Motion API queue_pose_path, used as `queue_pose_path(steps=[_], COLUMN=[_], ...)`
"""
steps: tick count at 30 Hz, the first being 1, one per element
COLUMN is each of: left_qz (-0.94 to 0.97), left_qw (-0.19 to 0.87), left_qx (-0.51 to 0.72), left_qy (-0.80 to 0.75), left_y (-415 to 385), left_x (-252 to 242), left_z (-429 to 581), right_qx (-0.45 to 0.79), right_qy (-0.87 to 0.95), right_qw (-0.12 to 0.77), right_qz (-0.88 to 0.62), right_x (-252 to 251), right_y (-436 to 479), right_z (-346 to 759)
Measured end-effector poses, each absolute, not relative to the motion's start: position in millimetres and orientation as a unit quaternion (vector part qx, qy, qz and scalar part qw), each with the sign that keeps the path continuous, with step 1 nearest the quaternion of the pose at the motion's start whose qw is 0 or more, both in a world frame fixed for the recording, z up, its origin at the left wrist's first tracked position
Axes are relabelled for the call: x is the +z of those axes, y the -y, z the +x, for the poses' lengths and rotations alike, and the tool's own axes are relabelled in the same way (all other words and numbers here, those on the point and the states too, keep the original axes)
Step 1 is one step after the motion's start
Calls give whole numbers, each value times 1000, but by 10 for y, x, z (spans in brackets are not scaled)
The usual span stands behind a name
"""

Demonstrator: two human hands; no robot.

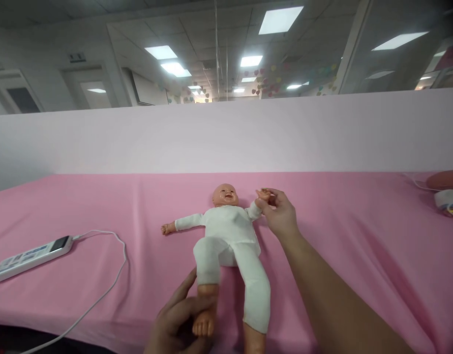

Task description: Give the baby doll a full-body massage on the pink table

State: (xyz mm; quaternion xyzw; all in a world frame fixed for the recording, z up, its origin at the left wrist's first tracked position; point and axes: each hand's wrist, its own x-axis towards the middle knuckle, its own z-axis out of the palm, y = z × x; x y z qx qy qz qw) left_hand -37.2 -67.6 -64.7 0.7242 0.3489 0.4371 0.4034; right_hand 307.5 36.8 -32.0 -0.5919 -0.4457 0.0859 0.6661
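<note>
A baby doll (232, 226) with a white cloth body lies on its back, head away from me, on a pink sheet. My left hand (178, 319) is wrapped round the lower part of the doll's leg on the left, near its bare foot (204, 322); that knee looks bent. My right hand (280, 211) pinches the doll's arm on the right at the wrist, beside its small hand (263, 193). The doll's other arm (189, 222) stretches out to the left on the sheet. Its second leg (256, 290) lies straight toward me, the foot cut off by the frame's lower edge.
At the left lies a white power strip (32, 256) with a white cable (117, 280) curling toward the front edge. A white low wall (226, 137) with glass above bounds the pink sheet (340, 275). Partly visible items (447, 199) sit at the far right.
</note>
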Motion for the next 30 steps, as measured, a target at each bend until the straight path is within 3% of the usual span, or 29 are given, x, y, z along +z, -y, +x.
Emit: queue_pose_path(steps=[13,17,25,30], left_qz=[730,730,741,753], left_qw=[441,437,413,430], left_qx=[417,416,448,414], left_qy=[-316,-320,-283,-276], left_y=[165,234,572,640], left_x=[-40,-91,-664,-978], left_z=[320,254,-213,-419], right_qx=[-1,21,93,114], right_qy=[753,730,464,315], right_qw=[326,370,597,591], right_qz=[-572,-575,-648,-734], right_x=[-216,-201,-308,-500], right_y=[-299,-287,-384,-449], right_z=[2584,2584,3053,3507])
